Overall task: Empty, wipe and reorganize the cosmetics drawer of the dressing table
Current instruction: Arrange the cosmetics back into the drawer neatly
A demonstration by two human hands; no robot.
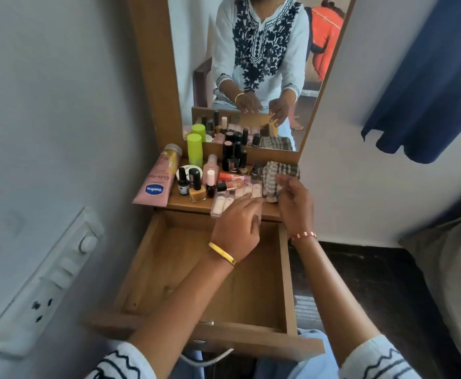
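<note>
With the wooden drawer [185, 272] emptied, the left hand [236, 231], fingers curled, grip indeterminate, is reaching for clear pink tubes [235, 196]; the right hand [295, 203], grip relaxed apart, is hovering beside the checked cloth [278, 173] at centre frame. Wiping likely follows.

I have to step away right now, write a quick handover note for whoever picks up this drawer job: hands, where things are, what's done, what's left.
Left hand: over the shelf's front edge, fingers curled at the pale tubes; whether it grips one cannot be told.
Right hand: at the striped cloth on the right of the shelf, fingers loosely curled; hold unclear.
Drawer: pulled out, nothing visible inside.
Cosmetics: all on the shelf under the mirror, Vaseline tube far left, green bottle behind, nail polishes in the middle.
Done: drawer emptied.
Wiping: cannot tell if done.
Left: put the items back in order.
</note>
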